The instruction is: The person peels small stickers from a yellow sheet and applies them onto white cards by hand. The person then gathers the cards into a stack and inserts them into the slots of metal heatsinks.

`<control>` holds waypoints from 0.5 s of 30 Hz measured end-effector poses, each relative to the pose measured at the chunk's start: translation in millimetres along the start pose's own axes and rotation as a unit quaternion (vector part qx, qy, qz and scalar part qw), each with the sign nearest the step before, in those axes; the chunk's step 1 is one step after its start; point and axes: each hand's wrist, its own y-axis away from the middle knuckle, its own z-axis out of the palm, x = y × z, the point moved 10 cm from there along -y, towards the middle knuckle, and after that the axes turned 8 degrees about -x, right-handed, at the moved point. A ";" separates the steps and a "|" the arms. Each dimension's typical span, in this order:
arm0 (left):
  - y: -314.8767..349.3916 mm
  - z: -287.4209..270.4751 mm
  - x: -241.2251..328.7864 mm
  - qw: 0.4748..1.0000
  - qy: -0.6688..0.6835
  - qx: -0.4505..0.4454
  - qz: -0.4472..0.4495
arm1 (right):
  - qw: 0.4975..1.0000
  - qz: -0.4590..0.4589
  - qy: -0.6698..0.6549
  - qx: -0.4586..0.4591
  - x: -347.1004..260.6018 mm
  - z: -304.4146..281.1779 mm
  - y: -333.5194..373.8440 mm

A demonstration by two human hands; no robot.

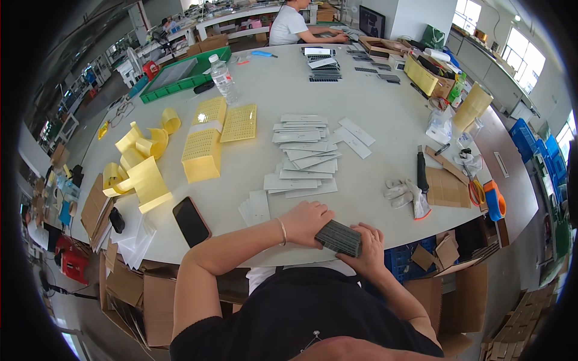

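Observation:
Near the table's front edge, a compact stack of thin dark rectangular plates is gripped from both sides. My left hand is closed on its left end, and my right hand wraps its right end. Just beyond my hands, flat whitish-grey strips lie in loose, overlapping piles. A few more strips fan out to the right of these piles, and others lie close to my left forearm.
At left are a black phone, curled yellow sheets, a stack of yellow label sheets and a plastic bottle. Gloves, a black-handled knife and orange tape lie right. Another person sits beyond the table.

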 end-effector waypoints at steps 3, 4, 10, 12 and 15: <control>-5.4 4.2 15.8 0.998 0.017 0.005 0.054 | 1.000 0.005 -0.023 0.021 0.2 1.1 21.0; -9.6 7.4 20.7 0.998 0.015 0.002 0.059 | 0.998 0.018 -0.030 0.044 1.2 -1.5 33.9; -24.5 14.0 67.5 0.990 0.016 -0.005 0.140 | 0.986 0.052 -0.142 0.070 23.0 9.9 83.0; -24.7 19.0 71.0 0.990 0.014 -0.006 0.138 | 0.935 0.057 -0.326 0.126 34.1 15.0 90.1; -27.4 23.3 72.0 0.991 0.013 -0.014 0.136 | 0.931 0.090 -0.337 0.111 39.3 18.7 95.6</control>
